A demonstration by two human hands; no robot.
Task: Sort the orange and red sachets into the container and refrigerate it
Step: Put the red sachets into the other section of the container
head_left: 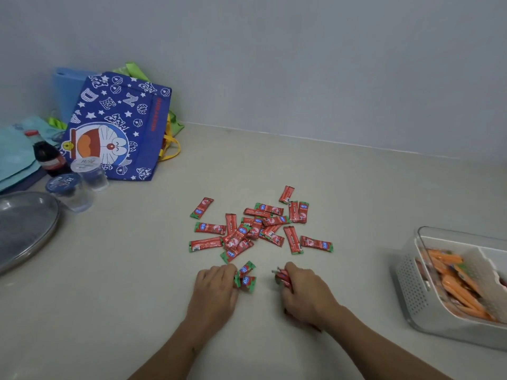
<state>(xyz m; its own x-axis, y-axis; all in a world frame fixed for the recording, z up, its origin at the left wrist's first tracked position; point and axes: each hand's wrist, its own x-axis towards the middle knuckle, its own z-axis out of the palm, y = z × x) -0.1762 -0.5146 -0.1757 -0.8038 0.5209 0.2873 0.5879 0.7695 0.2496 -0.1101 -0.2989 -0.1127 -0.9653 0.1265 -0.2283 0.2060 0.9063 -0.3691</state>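
Looks about halfway: the orange sachets (455, 283) are already packed in the left compartment of the white container (417, 292) at the right edge, while the compartment past its divider looks mostly empty, though it's cut off. The red sachets (255, 229) are still scattered mid-counter, well apart from it. The left hand (216, 283) is clamped on a couple of reds and the right hand (301, 286) grips a small bunch too. Fridge step isn't started, I'd say.
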